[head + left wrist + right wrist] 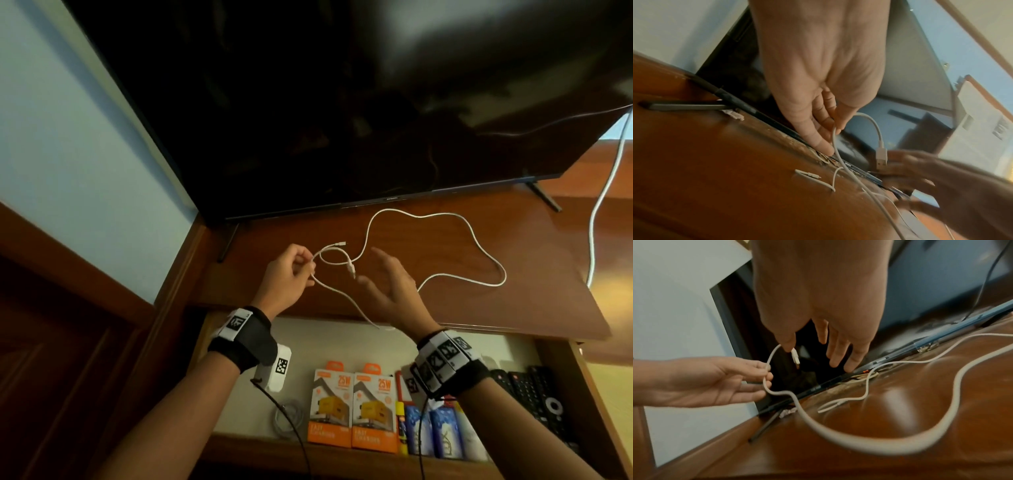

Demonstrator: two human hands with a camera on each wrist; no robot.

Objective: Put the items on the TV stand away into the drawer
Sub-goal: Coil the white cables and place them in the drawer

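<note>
A long white charging cable [448, 214] lies in loose loops on the brown TV stand top [445, 308], in front of the TV. My left hand [308, 265] pinches the cable near one end between thumb and fingers [835, 129], lifted just above the wood. The USB plug [881, 155] hangs from a short loop beside it. My right hand [373, 270] hovers next to the plug [795, 356] with straight, spread fingers, holding nothing. The cable's other small connector [807, 175] rests on the stand. Below the stand's front edge the drawer [308, 339] stands open.
The drawer holds two orange charger boxes [352, 404], a coiled grey cable [291, 418], blue packets [442, 431] and black remotes [537, 401]. The big black TV [308, 102] stands on thin legs behind the cable. Another white cord [603, 192] hangs down at the right.
</note>
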